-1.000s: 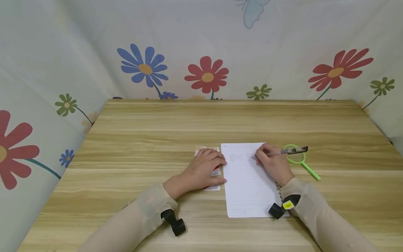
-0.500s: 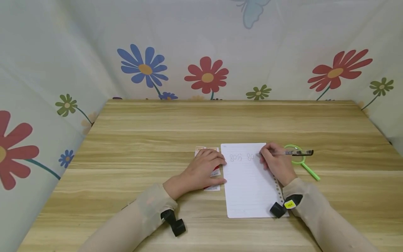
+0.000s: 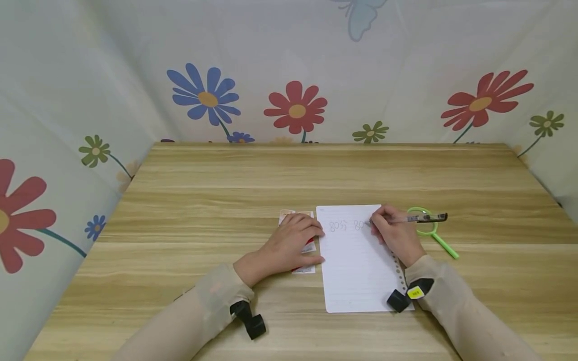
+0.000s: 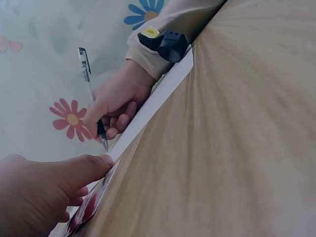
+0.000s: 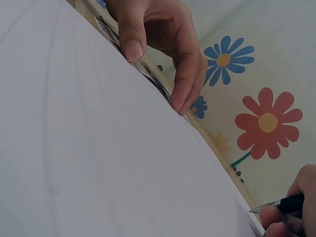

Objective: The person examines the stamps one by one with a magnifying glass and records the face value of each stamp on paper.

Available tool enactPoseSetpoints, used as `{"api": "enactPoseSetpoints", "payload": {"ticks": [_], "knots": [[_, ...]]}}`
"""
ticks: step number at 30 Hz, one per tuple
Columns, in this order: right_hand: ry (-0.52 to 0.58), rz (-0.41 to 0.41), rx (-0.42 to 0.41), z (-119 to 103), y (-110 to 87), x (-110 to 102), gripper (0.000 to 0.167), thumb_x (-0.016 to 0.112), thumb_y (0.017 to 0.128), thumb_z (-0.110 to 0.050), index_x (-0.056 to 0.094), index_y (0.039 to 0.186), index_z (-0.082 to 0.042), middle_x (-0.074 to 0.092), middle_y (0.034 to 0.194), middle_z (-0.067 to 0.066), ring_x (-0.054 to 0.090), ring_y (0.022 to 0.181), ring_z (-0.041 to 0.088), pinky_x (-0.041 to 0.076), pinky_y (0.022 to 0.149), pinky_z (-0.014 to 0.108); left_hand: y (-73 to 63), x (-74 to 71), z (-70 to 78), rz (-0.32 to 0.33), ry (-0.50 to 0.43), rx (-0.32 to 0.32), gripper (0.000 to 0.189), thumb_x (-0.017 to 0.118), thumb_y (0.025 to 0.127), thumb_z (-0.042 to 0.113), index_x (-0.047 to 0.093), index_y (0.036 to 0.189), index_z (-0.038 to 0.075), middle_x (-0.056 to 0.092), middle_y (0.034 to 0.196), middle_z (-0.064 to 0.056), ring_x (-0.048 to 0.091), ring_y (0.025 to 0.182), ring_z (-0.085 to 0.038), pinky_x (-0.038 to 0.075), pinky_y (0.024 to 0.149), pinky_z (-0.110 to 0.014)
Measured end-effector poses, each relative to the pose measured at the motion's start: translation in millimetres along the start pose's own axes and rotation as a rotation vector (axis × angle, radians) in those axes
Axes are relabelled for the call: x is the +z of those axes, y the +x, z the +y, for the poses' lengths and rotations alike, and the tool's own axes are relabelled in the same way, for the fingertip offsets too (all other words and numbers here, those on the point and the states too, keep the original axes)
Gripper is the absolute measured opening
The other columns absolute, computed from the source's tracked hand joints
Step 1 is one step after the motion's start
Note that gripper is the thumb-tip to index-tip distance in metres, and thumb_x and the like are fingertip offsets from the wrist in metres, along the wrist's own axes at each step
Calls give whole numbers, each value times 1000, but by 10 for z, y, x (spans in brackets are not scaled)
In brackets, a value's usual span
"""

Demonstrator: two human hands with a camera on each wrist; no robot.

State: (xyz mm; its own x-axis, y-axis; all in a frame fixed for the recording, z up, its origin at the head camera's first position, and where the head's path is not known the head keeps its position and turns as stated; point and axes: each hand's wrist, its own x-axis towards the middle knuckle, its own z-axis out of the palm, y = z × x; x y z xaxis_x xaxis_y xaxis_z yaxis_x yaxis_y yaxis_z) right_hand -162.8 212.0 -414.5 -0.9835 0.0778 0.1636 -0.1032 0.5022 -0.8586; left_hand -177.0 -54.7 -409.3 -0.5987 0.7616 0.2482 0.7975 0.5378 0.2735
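In the head view a white lined sheet [image 3: 354, 276] with punched holes down its right side lies on the table. Handwriting [image 3: 346, 225] runs along its top, reading like "80分 80". My right hand [image 3: 399, 235] pinches a clear-barrelled gel pen [image 3: 426, 217], its tip at the end of that writing. The dark grip and metal tip of the pen [image 4: 101, 129] show in the left wrist view. My left hand [image 3: 289, 243] lies over small printed cards [image 3: 306, 269], mostly covered by it. Its thumb and fingertips touch the sheet's left edge with fingers relaxed.
A green magnifying glass [image 3: 446, 246] lies just right of the sheet, its lens partly behind the right hand and pen. Black cameras [image 3: 256, 326] are strapped to both wrists. A flowered cloth [image 3: 293, 50] hangs behind the wooden table [image 3: 217, 190].
My right hand has shifted slightly right with the pen, and the second "80" now shows more fully. The left hand and the sheet have stayed in place.
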Motion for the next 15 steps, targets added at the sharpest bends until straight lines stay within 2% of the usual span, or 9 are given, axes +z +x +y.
{"api": "enactPoseSetpoints", "payload": {"ticks": [5, 15], "knots": [[14, 55, 23, -10, 7, 3, 15, 50, 92, -8, 56, 79, -1, 56, 62, 9, 47, 42, 14, 35, 38, 24, 1, -4, -5, 3, 4, 4, 45, 72, 79, 45, 64, 109, 12, 56, 116, 2, 45, 116, -19, 29, 103, -37], [-22, 72, 84, -31, -13, 3, 15, 47, 91, -8, 55, 80, -2, 55, 61, 8, 48, 42, 14, 38, 39, 24, -6, -12, -2, 5, -4, 8, 44, 73, 79, 44, 64, 109, 12, 56, 116, 2, 45, 116, -19, 29, 103, -37]]}}
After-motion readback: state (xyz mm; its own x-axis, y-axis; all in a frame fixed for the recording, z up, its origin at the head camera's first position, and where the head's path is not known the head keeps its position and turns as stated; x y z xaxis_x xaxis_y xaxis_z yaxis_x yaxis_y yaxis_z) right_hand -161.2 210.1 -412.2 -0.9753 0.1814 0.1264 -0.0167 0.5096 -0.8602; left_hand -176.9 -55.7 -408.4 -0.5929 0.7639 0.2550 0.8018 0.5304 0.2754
